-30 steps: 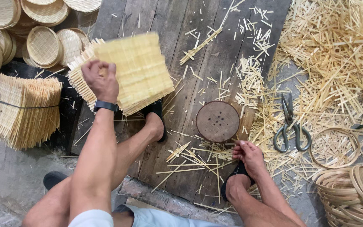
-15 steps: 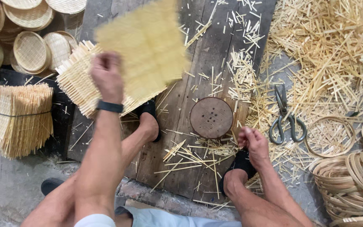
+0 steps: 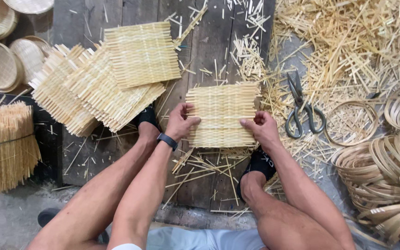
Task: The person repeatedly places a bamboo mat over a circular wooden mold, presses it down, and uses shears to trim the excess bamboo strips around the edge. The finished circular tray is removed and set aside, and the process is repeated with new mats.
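Fingers half behind woven mat

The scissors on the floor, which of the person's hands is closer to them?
Right. The right hand sits just left of the scissors; the left hand is across the woven mat.

Your work surface is a dark plank board on the floor. A stack of woven bamboo mats sits at its left edge. Loose bamboo strips lie near the front edge. Off the right edge, scissors rest on a heap of bamboo offcuts, beside a thin hoop and stacked bamboo rings.
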A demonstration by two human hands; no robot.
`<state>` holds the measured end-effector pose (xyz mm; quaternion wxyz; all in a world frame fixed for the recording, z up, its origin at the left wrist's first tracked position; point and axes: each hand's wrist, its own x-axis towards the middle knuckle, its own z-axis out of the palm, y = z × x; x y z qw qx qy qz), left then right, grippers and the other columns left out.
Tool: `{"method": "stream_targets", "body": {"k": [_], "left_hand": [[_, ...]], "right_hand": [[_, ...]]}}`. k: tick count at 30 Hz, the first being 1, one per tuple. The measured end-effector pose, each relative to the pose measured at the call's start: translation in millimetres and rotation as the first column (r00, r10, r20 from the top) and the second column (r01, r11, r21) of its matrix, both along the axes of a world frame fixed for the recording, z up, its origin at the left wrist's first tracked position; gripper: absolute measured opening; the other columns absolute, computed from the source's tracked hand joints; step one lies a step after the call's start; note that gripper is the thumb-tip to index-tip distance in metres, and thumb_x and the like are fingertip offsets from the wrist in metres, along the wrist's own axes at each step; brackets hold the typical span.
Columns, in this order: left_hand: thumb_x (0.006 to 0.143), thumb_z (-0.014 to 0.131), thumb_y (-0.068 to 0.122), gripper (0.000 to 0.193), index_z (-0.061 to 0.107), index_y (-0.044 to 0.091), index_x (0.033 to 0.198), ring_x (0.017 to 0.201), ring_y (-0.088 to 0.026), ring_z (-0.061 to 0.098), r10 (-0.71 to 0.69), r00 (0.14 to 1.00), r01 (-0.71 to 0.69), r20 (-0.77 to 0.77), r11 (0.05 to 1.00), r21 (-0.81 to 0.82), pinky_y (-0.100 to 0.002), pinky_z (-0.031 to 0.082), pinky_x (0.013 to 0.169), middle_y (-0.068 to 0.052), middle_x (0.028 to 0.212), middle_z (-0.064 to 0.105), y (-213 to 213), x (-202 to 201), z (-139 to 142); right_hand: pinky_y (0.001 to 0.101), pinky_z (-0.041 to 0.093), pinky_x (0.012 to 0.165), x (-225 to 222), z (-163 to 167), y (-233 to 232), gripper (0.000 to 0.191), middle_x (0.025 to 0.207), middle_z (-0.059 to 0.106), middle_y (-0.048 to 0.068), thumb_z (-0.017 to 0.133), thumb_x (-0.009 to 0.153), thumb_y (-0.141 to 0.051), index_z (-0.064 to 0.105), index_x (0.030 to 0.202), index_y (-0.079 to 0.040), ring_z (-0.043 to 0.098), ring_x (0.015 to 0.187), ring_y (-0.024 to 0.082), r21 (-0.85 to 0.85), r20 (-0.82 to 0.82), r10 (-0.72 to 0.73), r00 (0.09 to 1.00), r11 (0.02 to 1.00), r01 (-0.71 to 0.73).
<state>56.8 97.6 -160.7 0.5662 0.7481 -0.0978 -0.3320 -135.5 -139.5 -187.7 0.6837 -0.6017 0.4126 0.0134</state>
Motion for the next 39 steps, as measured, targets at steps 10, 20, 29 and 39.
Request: {"method": "stream_targets", "body": {"k": [10, 20, 29, 39], "left_hand": [[0.069, 0.085, -0.001, 0.076, 0.045, -0.002, 0.133, 0.084, -0.017, 0.073, 0.152, 0.962, -0.11, -0.225, 0.976, 0.19, -0.03, 0.061, 0.071, -0.016, 0.101, 0.074, -2, 2, -5], [0.072, 0.085, 0.019, 0.076, 0.055, 0.016, 0.143, 0.146, -0.038, 0.033, -0.687, 0.426, 0.467, 0.589, 0.725, 0.507, -0.053, 0.029, 0.12, -0.018, 0.155, 0.046, -28, -37, 33], [0.065, 0.086, 0.024, 0.073, 0.065, 0.023, 0.135, 0.152, -0.037, 0.023, -0.86, 0.322, 0.574, 0.396, 0.51, 0.641, -0.051, 0.024, 0.122, -0.01, 0.161, 0.038, -29, -45, 30], [0.062, 0.088, 0.021, 0.076, 0.065, 0.026, 0.134, 0.152, -0.036, 0.023, -0.857, 0.357, 0.58, 0.371, 0.515, 0.632, -0.05, 0.024, 0.123, -0.007, 0.161, 0.038, -34, -54, 47]], "right_hand": [[0.0274, 0.06, 0.076, -6, -1, 5, 0.034, 0.1, 0.077, 0.011, 0.084, 0.078, -0.003, 0.071, 0.11, 0.003, 0.073, 0.084, 0.013, 0.249, 0.075, -0.071, 0.995, 0.967, 0.05], [0.0263, 0.059, 0.073, -11, -4, 10, 0.03, 0.098, 0.076, 0.008, 0.084, 0.081, -0.004, 0.071, 0.107, 0.002, 0.07, 0.082, 0.011, 0.111, 0.09, -0.061, 0.994, 0.992, 0.051], [0.0228, 0.056, 0.065, -16, 0, 17, 0.027, 0.089, 0.074, 0.003, 0.086, 0.081, -0.01, 0.071, 0.101, 0.0, 0.067, 0.075, 0.009, 0.105, 0.131, -0.079, 0.988, 0.992, 0.066], [0.0477, 0.044, 0.09, -139, -5, -131, 0.027, 0.115, 0.057, 0.021, 0.08, 0.08, -0.011, 0.065, 0.1, 0.0, 0.055, 0.106, 0.032, -0.762, -0.527, -0.355, 0.772, 0.599, -0.245]]}}
